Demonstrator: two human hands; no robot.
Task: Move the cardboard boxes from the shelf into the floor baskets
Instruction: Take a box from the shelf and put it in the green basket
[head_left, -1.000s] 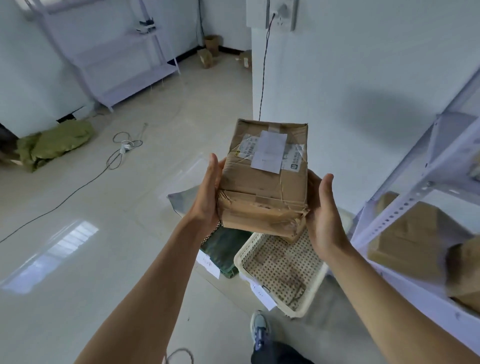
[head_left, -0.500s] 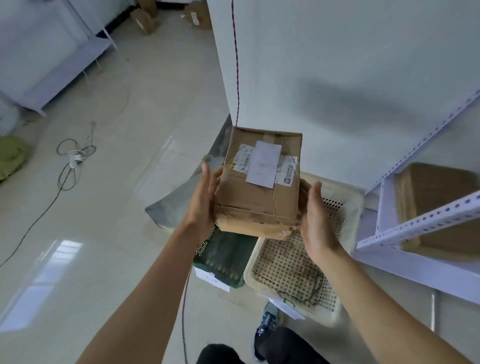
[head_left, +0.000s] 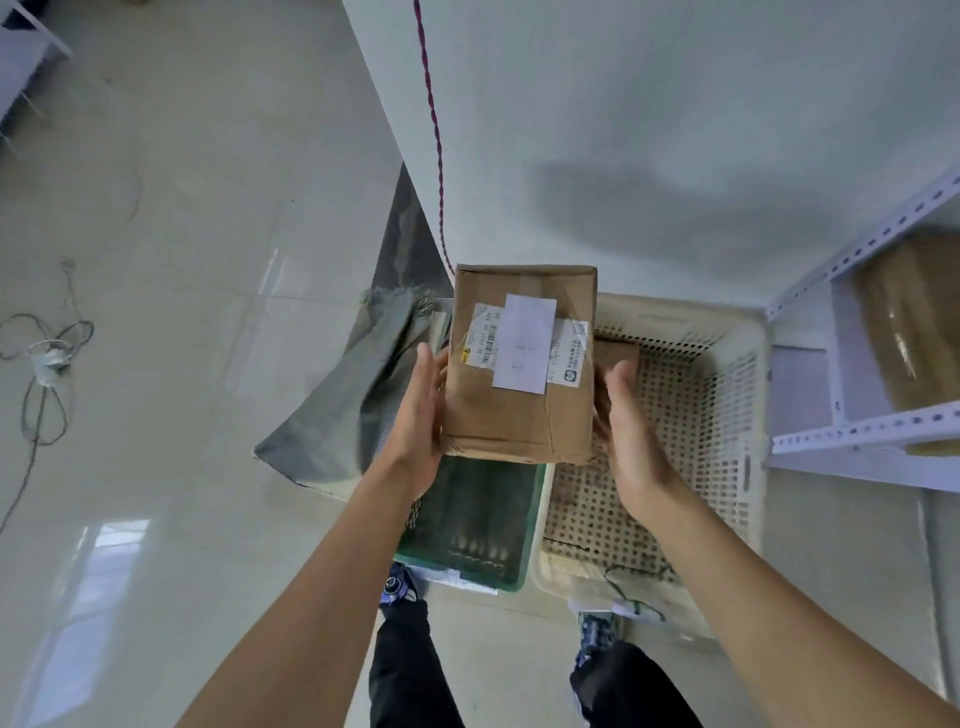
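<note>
Brown cardboard box (head_left: 519, 364), tape-wrapped and bearing white paper labels, being carried between two bare hands above the floor baskets.

Left hand (head_left: 421, 415) is pressing its palm and straightened fingers (head_left: 430, 374) flat against the box's left wall, and nothing is curling over the top face. Directly below these fingers a dark green slatted plastic basket (head_left: 478, 525) is standing on the floor.

Right hand (head_left: 631, 431) is mirroring the clamp on the right wall, with the visible fingers (head_left: 618, 376) extended and touching cardboard. Its far fingertips are hidden behind the box.

Just beyond the right fingertips a small brown carton (head_left: 618, 351) is lying in a cream perforated plastic basket (head_left: 727, 395). Well to the right of both hands a white slotted-angle metal shelf (head_left: 857, 434) is holding a wrapped brown parcel (head_left: 914, 332).

Judging by its creased lower edge, the carried box is probably stiff yet slightly crushable. The glossy tape is likely making its walls slippery, and the two-handed hold suggests moderate weight. Opposite side walls, low down, are offering the surest purchase.
</note>
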